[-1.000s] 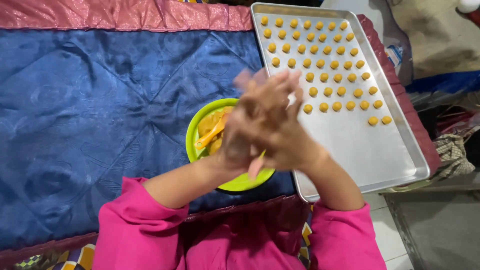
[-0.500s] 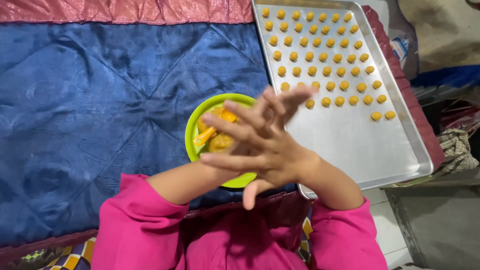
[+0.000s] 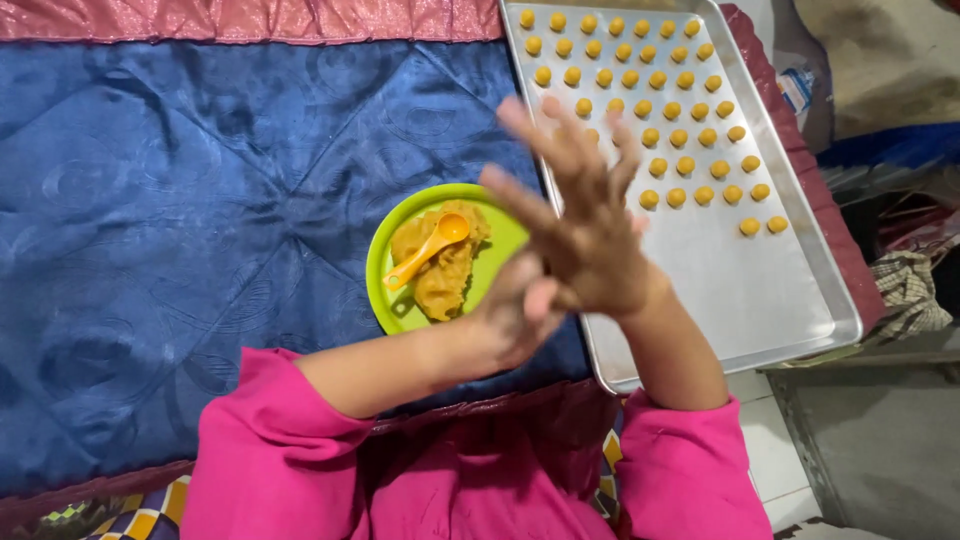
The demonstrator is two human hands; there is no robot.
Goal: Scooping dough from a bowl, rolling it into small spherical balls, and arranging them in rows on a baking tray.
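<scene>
Above green plate (image 3: 395, 300): left hand (image 3: 520, 315), right hand (image 3: 585, 240) pressed together; one spoon (image 3: 425, 250).

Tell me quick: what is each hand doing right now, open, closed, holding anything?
Left hand: under the right palm, pressed against it; whether anything is between them cannot be told.
Right hand: open, fingers spread, on top of the left.

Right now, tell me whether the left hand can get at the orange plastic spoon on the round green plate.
Probably yes. The left hand sits at the green plate's near edge, pressed under the right hand. The orange plastic spoon lies uncovered on the yellow dough, with nothing between; the hands need only part.
</scene>
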